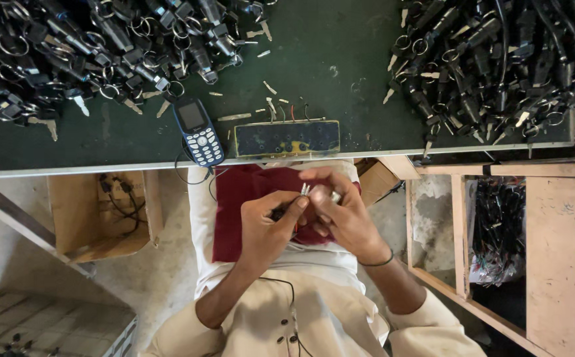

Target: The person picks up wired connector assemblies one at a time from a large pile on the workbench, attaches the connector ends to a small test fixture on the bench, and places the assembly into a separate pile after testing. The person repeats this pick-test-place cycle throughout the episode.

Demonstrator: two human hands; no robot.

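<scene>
Above a red cloth (248, 198) on the lap — left hand (271, 228) pinching a dark lock part (282, 211), right hand (340, 211) closed on a small silvery piece (332, 196) (touching), below the tabletop (340, 53) edge.

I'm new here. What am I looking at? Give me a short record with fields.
setting: green-topped workbench seen from above
left hand: left hand holds a small dark part with wires
right hand: right hand pinches a small silvery metal piece
lap: dark red cloth
on bench: keypad phone, dark blue block, heaps of black keyed parts
below bench: cardboard box
</scene>
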